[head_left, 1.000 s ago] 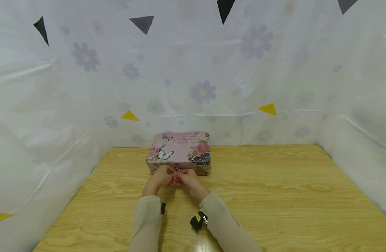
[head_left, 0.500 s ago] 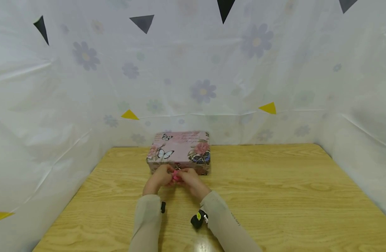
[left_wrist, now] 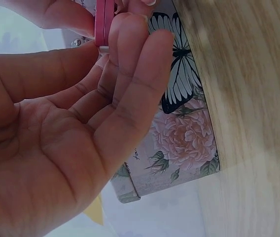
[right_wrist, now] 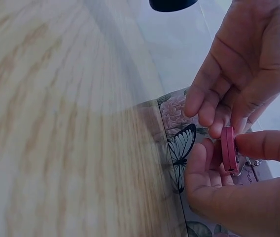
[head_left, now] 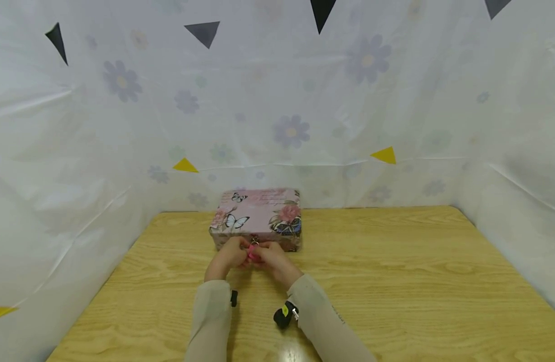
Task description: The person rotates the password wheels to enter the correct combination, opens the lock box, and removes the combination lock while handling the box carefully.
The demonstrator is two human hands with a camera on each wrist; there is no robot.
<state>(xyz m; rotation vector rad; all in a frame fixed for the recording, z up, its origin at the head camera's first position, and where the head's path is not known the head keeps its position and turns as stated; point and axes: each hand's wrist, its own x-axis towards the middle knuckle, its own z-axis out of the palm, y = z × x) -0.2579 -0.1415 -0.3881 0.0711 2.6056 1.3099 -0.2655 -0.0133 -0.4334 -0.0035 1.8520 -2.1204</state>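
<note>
A pink padlock (head_left: 253, 254) hangs by its metal shackle from the clasp on the front of a pink floral box (head_left: 259, 208) with butterflies printed on it. My left hand (head_left: 230, 254) pinches the padlock between thumb and fingers, clearest in the left wrist view. From the other side, my right hand (head_left: 276, 261) holds the same padlock, its thumb against one face and fingers curled behind. Edge-on, the padlock body (right_wrist: 227, 149) shows two layers in the right wrist view. In the head view the fingers cover much of it.
The box stands near the back edge of a wooden table (head_left: 395, 271). Behind it hangs a white flowered curtain (head_left: 331, 110) with black and yellow triangles. A black wrist device (head_left: 284, 315) sits at my right sleeve, and another (head_left: 234, 298) at my left.
</note>
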